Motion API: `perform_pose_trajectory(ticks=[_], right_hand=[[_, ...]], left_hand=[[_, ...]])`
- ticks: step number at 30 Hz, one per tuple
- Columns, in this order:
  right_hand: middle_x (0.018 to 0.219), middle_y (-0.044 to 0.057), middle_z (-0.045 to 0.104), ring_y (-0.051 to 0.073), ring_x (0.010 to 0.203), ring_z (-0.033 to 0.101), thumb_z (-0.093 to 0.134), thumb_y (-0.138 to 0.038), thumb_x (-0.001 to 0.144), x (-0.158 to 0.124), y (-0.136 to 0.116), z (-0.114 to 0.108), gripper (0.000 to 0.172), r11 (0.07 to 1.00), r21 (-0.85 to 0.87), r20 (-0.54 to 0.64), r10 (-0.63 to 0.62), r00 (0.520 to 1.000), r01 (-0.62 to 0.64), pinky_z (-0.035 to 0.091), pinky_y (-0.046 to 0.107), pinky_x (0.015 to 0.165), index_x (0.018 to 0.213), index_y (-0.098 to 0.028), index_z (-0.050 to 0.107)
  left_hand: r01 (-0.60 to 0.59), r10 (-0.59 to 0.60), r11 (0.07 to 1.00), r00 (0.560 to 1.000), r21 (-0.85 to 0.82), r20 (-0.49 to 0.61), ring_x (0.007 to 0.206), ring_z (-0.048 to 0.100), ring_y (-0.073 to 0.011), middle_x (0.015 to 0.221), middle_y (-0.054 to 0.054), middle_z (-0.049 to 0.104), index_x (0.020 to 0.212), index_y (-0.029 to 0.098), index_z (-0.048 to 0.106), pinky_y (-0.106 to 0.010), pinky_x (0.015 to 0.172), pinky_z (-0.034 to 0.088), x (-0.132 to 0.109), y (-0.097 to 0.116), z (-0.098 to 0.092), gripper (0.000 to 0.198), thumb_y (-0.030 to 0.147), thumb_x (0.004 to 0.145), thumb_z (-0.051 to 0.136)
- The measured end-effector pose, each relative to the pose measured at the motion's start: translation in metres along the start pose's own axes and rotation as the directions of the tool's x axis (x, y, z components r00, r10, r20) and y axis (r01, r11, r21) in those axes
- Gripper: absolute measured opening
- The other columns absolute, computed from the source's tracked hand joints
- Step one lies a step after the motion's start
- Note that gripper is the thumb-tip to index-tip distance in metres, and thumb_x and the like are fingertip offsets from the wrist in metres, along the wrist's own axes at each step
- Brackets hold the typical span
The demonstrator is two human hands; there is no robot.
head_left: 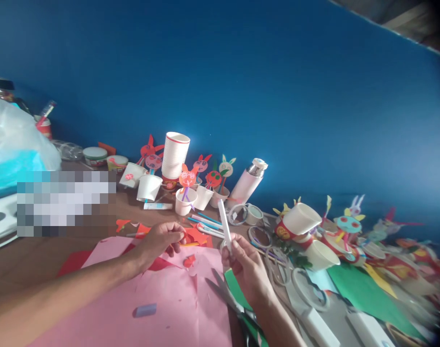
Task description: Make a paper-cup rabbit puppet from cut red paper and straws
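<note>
My right hand point(243, 260) pinches a narrow white strip point(224, 222), perhaps folded paper, which points upward. To its left, my left hand point(169, 237) hovers over the work area with thumb and fingers pressed together; whatever it may hold is too small to make out. Red and orange paper scraps point(198, 235) lie just beyond that hand. Below both hands is a large pink paper sheet point(180, 313) with a small red cut-out point(189, 261) and a rolled purple paper piece point(145, 310) on it. Scissors with dark handles point(238, 307) lie beneath my right forearm.
Behind stand stacked paper cups point(175, 154), a white thermos point(246, 185) and several cups with paper animal heads point(187, 179). A glue tube point(158, 206) lies before them. At right are tape rolls point(310, 288), green paper point(372, 294) and decorated cups point(323, 254). A plastic bag point(20, 135) stands left.
</note>
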State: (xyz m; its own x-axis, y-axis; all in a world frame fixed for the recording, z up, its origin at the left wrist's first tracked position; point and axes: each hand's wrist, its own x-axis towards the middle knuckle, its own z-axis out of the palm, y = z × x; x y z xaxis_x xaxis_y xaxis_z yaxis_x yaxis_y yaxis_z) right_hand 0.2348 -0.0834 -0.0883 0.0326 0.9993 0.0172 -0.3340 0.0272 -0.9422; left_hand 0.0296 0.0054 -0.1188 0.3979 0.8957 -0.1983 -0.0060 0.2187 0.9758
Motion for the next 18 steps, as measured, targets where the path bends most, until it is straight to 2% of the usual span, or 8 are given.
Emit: perform_pose_trajectory(ticks=[3, 6, 8, 11, 15, 18], right_hand=[[0.068, 0.000, 0.057, 0.012, 0.059, 0.050, 0.064, -0.034, 0.077, 0.000, -0.001, 0.003, 0.029, 0.995, 0.096, -0.026, 0.008, 1.000, -0.005, 0.039, 0.023, 0.057, 0.101, -0.020, 0.056], [0.073, 0.002, 0.059, 0.014, 0.062, 0.051, 0.065, -0.035, 0.075, -0.003, -0.003, 0.008, 0.030, 0.997, 0.074, -0.006, -0.002, 1.000, 0.003, 0.041, 0.026, 0.061, 0.100, -0.020, 0.058], [0.080, 0.004, 0.061, 0.016, 0.070, 0.053, 0.066, -0.035, 0.073, -0.005, -0.002, 0.010, 0.027, 0.999, 0.039, 0.026, -0.024, 0.999, 0.023, 0.042, 0.028, 0.065, 0.095, -0.020, 0.061], [0.081, 0.003, 0.059, 0.016, 0.074, 0.051, 0.067, -0.035, 0.072, -0.008, 0.000, 0.010, 0.020, 0.994, -0.094, 0.018, -0.057, 0.998, 0.058, 0.041, 0.026, 0.066, 0.085, -0.020, 0.064], [0.059, -0.002, 0.050, 0.012, 0.056, 0.044, 0.064, -0.039, 0.074, -0.007, 0.004, 0.009, 0.024, 0.928, -0.371, -0.075, -0.005, 0.997, -0.023, 0.038, 0.023, 0.056, 0.084, -0.017, 0.065], [0.059, -0.002, 0.053, 0.012, 0.056, 0.048, 0.065, -0.038, 0.072, -0.004, 0.008, 0.011, 0.025, 0.902, -0.428, -0.105, 0.012, 0.994, -0.056, 0.041, 0.023, 0.055, 0.082, -0.016, 0.064]], left_hand=[[-0.009, 0.009, 1.000, 1.000, -0.012, 0.011, 0.047, 0.052, -0.0105, 0.062, 0.001, 0.060, 0.073, 0.016, 0.055, -0.022, 0.044, 0.038, 0.000, 0.002, 0.001, 0.015, 0.029, 0.067, 0.058], [0.001, -0.001, 1.000, 1.000, -0.018, 0.001, 0.048, 0.052, -0.0109, 0.061, 0.001, 0.060, 0.070, 0.015, 0.055, -0.022, 0.044, 0.037, -0.006, 0.010, 0.004, 0.016, 0.029, 0.064, 0.059], [0.010, -0.011, 1.000, 1.000, -0.016, -0.012, 0.048, 0.051, -0.0109, 0.060, 0.001, 0.059, 0.069, 0.015, 0.054, -0.022, 0.044, 0.037, -0.011, 0.016, 0.007, 0.016, 0.029, 0.063, 0.059], [0.009, -0.010, 1.000, 1.000, -0.021, -0.015, 0.048, 0.051, -0.0102, 0.060, 0.002, 0.058, 0.067, 0.015, 0.054, -0.021, 0.044, 0.037, -0.015, 0.021, 0.010, 0.016, 0.030, 0.064, 0.059], [0.043, -0.043, 0.999, 0.999, -0.005, -0.009, 0.045, 0.050, -0.0096, 0.057, 0.002, 0.058, 0.068, 0.016, 0.055, -0.020, 0.042, 0.035, -0.014, 0.019, 0.011, 0.018, 0.032, 0.063, 0.059], [0.064, -0.064, 0.998, 0.998, -0.012, -0.006, 0.044, 0.050, -0.0097, 0.056, 0.002, 0.059, 0.067, 0.016, 0.055, -0.020, 0.040, 0.035, -0.013, 0.016, 0.011, 0.019, 0.034, 0.062, 0.061]])
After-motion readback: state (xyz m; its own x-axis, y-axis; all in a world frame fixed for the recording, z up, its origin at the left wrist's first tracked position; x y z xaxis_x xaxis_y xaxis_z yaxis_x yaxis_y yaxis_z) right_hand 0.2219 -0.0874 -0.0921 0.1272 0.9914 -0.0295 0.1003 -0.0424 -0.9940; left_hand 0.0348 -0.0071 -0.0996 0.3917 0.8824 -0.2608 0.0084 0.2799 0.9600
